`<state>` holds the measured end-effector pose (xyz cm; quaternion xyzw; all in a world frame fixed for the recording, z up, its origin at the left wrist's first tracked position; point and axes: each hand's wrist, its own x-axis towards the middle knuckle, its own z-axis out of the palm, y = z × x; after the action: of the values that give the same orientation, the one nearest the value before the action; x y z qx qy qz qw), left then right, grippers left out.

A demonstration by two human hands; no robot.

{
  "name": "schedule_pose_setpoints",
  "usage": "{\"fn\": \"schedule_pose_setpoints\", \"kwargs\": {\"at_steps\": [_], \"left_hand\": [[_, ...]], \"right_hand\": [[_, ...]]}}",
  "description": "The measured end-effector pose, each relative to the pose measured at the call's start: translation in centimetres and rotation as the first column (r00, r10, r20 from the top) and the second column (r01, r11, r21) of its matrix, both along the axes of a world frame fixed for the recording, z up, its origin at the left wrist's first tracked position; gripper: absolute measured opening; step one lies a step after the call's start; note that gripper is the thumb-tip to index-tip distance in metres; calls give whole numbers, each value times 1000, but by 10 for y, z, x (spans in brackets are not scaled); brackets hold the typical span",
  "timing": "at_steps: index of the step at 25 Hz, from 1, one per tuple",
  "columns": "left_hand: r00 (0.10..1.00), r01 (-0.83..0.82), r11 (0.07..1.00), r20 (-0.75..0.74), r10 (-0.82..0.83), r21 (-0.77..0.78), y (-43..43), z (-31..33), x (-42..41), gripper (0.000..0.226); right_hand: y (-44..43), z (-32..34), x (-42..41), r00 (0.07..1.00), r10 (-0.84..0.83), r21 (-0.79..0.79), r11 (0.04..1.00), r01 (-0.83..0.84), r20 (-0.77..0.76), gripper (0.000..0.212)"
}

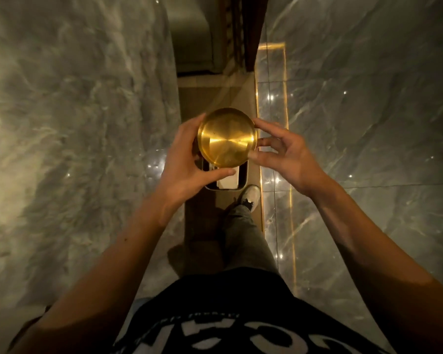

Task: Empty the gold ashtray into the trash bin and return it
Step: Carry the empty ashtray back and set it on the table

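Head cam: the gold ashtray [227, 137] is dead centre, right above the trash bin [244, 176]. Left hand [187, 159] wraps its left side, right hand [284, 154] pinches the right rim. It looks flipped, so I'd keep it over the opening and tap gently.

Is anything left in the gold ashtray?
Looks empty: the gold ashtray shows the camera bare, shiny metal; whether that is inside or underside, cannot tell.

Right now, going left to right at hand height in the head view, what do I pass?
In order: grey marble surface → left hand → gold ashtray → right hand → glossy marble floor.
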<state>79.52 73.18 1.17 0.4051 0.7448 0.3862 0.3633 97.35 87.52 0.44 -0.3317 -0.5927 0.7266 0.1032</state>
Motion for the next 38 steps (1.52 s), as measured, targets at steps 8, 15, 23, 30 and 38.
{"fn": "schedule_pose_setpoints", "kwargs": {"at_steps": [8, 15, 23, 30, 38], "left_hand": [[990, -53, 990, -123, 70, 134, -108, 60, -86, 103], [990, -31, 976, -125, 59, 216, -215, 92, -174, 98], [993, -25, 975, -109, 50, 221, -269, 104, -197, 108], [972, -126, 972, -172, 161, 196, -297, 118, -195, 109], [953, -276, 931, -61, 297, 238, -334, 122, -226, 103]], "right_hand": [[-95, 68, -91, 978, 186, 519, 829, -209, 97, 90], [-208, 103, -177, 986, 135, 670, 724, -163, 94, 86], [-263, 115, -199, 994, 104, 644, 762, -68, -19, 86], [-273, 128, -214, 980, 194, 578, 804, -140, -32, 83], [-304, 127, -261, 965, 251, 496, 849, -180, -80, 90]]}}
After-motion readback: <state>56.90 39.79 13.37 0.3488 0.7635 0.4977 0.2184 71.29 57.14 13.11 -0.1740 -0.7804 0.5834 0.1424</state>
